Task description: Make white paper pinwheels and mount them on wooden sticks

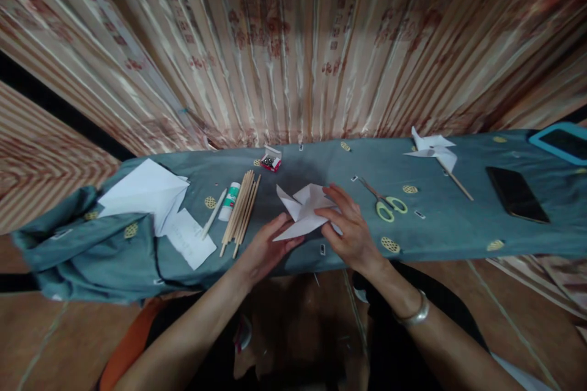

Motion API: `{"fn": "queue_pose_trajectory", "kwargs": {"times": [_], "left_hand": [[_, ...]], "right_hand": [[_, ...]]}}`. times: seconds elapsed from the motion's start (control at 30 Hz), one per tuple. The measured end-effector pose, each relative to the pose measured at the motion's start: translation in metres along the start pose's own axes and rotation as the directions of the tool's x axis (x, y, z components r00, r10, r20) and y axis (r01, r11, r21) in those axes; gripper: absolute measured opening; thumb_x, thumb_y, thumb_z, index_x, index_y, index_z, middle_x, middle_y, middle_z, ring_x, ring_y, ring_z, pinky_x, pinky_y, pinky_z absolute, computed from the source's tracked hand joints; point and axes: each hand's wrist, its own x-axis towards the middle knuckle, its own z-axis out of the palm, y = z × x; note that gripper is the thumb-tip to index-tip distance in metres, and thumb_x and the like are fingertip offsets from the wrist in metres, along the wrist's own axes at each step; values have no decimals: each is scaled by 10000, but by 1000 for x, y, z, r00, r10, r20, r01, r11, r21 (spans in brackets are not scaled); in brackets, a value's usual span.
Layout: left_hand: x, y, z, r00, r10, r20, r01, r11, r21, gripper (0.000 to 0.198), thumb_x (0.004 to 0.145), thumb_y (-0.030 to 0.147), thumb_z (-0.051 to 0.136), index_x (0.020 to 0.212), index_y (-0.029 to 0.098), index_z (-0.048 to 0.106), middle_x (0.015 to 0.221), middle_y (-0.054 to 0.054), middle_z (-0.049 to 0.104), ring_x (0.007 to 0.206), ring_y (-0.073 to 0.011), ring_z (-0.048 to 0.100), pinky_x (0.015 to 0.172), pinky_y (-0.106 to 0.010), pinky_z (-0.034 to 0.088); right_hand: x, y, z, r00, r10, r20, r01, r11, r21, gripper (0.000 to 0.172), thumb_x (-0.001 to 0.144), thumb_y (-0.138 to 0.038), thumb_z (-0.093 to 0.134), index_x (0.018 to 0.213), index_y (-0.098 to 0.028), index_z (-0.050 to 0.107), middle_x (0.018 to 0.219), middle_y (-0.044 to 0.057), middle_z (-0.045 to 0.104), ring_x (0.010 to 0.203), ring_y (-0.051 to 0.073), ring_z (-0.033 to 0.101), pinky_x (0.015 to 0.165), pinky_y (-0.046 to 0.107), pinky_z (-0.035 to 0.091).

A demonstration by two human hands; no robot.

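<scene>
above cloth [316,162], left fingers [290,245] loosely closed beneath paper pinwheel [308,206], right fingers [339,199] bent, gripping its right side

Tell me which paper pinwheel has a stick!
The pinwheel lying left of the black phone; a wooden stick juts from it. The other pinwheel, in both hands, shows none.

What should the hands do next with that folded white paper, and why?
Maybe use the right hand to press the pointed white flap gently toward the middle, while the left hand steadies the folded white paper. The flap sticks out, both hands touch the paper, and a white paper pinwheel with similar blades lies off to the right on a thin tan wooden stick.
</scene>
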Motion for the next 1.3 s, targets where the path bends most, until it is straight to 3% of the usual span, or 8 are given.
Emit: {"fn": "queue_pose_trajectory", "kwargs": {"times": [0.1,0.3,0.47,0.53,0.6,0.7,0.83,1.3], "left_hand": [[-3,8,7,999,-18,45,18,1000,-8,395,773,486,679,1026,182,689,1097,-82,720,1060,-277,657,947,-431,515],[0,23,3,995,86,-54,-88,996,-25,454,602,241,819,1031,148,702,1008,-73,753,1002,-274,684,934,-404,511],[-1,33,-8,941,249,-228,-244,969,48,521,562,214,848,1054,126,700,964,-84,761,900,-256,710,873,-391,540],[-1,35,-13,916,281,-286,-258,959,116,504,560,239,854,1029,122,712,965,-91,761,887,-253,710,852,-379,547],[-2,37,-17,901,309,-305,-265,948,176,496,565,263,854,1024,129,720,975,-91,760,891,-251,708,845,-369,550],[-3,36,-22,890,337,-307,-274,934,229,500,573,278,851,1036,141,722,1016,-91,755,915,-253,705,860,-374,548],[-4,35,-25,883,349,-315,-266,924,276,500,589,287,840,1050,140,716,1052,-97,750,965,-270,700,895,-400,541],[-2,37,-14,856,352,-379,-322,936,143,559,572,249,844,1096,120,695,1073,-115,744,988,-266,700,905,-379,541]], "right_hand": [[6,-13,0,994,-106,31,107,994,-36,277,867,-113,487,1037,-225,674,1401,114,533,1385,286,391,1040,527,419],[18,-29,6,975,-198,99,200,980,-12,457,850,-74,474,1268,-229,574,1456,124,472,1423,298,327,1061,534,397],[26,-22,16,997,71,-22,-65,975,213,558,872,-115,446,1415,-244,441,1513,100,412,1423,268,340,1138,527,323],[32,-17,21,960,278,9,-257,874,412,479,897,-208,481,1373,-252,493,1468,89,480,1367,261,429,1134,505,345],[39,-14,27,899,413,143,-408,676,613,419,888,-330,553,1301,-259,559,1359,82,592,1269,260,536,1081,477,420],[48,-14,36,819,442,365,-537,368,759,495,774,-422,715,1224,-253,600,1145,69,713,1071,251,661,937,424,535],[53,-20,49,756,445,480,-610,214,763,613,631,-376,842,1182,-233,614,968,40,754,859,222,709,811,383,576],[48,-33,43,832,412,371,-533,407,742,522,733,-365,764,1213,-243,598,944,31,746,825,195,701,761,343,563]]}}
